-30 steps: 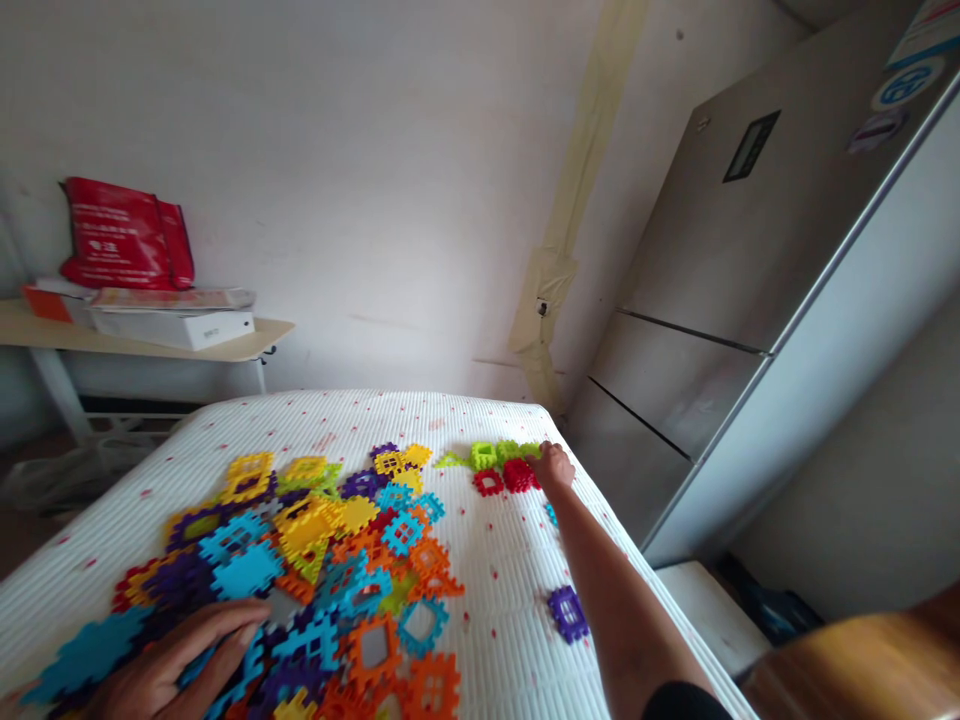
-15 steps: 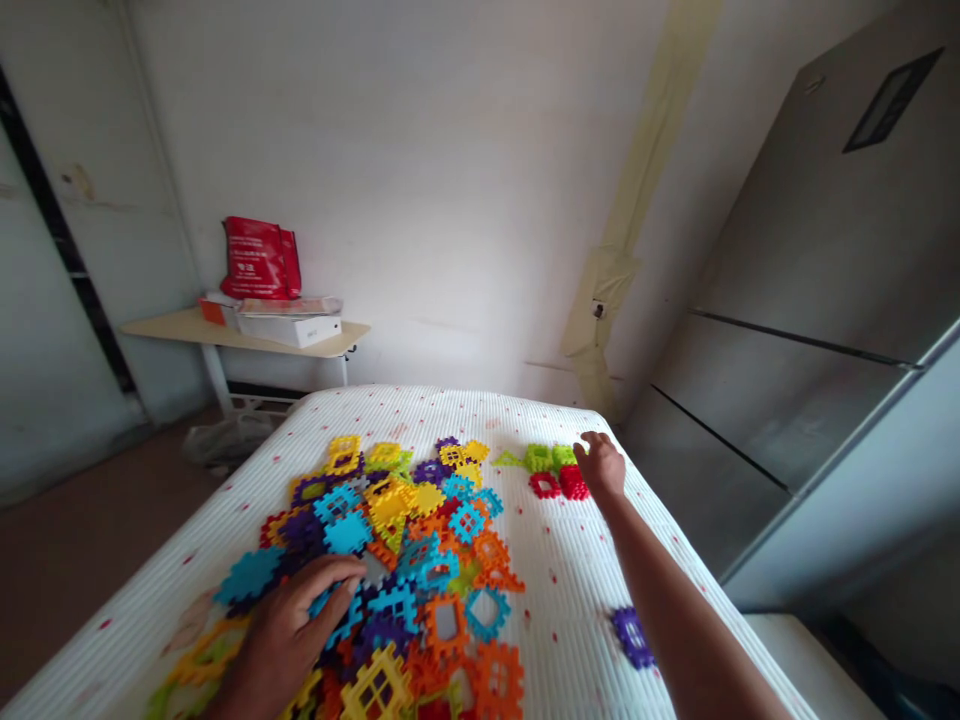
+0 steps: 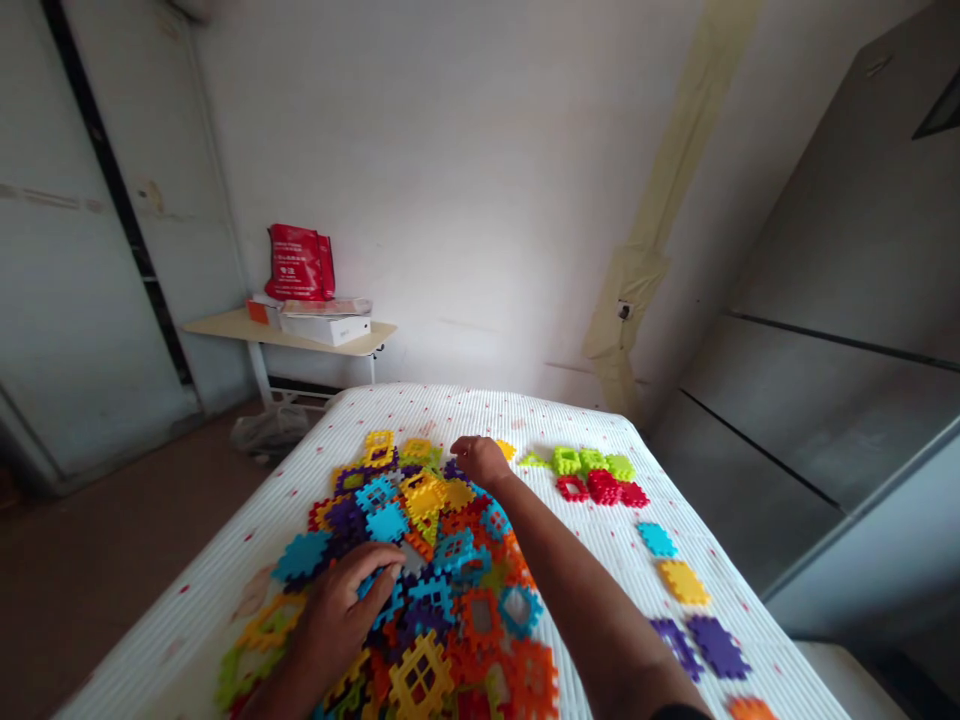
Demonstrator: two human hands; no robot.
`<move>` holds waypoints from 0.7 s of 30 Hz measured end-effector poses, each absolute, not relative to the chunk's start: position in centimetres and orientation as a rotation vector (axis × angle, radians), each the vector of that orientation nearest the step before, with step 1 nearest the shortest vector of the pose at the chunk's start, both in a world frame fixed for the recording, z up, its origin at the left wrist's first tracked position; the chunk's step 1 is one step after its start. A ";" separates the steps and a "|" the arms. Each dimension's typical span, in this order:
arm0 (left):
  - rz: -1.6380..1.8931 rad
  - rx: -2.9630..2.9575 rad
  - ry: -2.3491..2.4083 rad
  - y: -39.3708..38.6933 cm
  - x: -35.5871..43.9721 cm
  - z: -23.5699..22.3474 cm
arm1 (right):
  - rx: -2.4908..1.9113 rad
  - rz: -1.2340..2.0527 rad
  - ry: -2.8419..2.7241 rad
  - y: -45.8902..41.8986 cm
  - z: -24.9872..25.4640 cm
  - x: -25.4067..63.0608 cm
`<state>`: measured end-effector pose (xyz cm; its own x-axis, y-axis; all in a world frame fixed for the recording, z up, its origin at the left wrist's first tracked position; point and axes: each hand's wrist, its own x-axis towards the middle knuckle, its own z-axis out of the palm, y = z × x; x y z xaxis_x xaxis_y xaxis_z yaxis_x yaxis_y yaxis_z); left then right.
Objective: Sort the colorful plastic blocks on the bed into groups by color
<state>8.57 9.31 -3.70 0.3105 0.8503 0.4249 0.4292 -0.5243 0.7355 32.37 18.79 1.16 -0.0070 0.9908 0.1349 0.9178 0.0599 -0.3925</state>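
Nearest, the left hand rests over the heap of toothed plastic pieces, thumb and forefinger slightly parted; whether it grips one cannot be told. At the right, blue, yellow, purple and orange pieces lie apart from the heap. Principal change: the right hand is away from the green group and the red group — both now uncovered — and stands at the heap's far edge. In effect, its work shifts from the groups back to the heap. Its fingers are partly curled; any hold cannot be confirmed.

The white ribbed cover bears small red marks. Beyond stand a grey refrigerator at right and a side table at left, with a white box and red bag. Yellowish tape runs up the rear wall.
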 end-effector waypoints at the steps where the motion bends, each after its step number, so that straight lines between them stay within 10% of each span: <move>1: 1.113 2.084 1.136 9.3 8.6 -3.6 | -1.945 0.297 -1.960 19.6 1.1 31.6; 21: 1.016 2.048 1.112 9.1 8.8 -3.3 | -2.239 0.504 -1.739 24.0 -0.1 27.4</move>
<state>8.78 9.08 -3.30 0.3594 0.8686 0.3411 0.4178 -0.4766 0.7735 27.37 24.01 -0.09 0.2227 0.9686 -0.1110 0.8780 -0.2487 -0.4091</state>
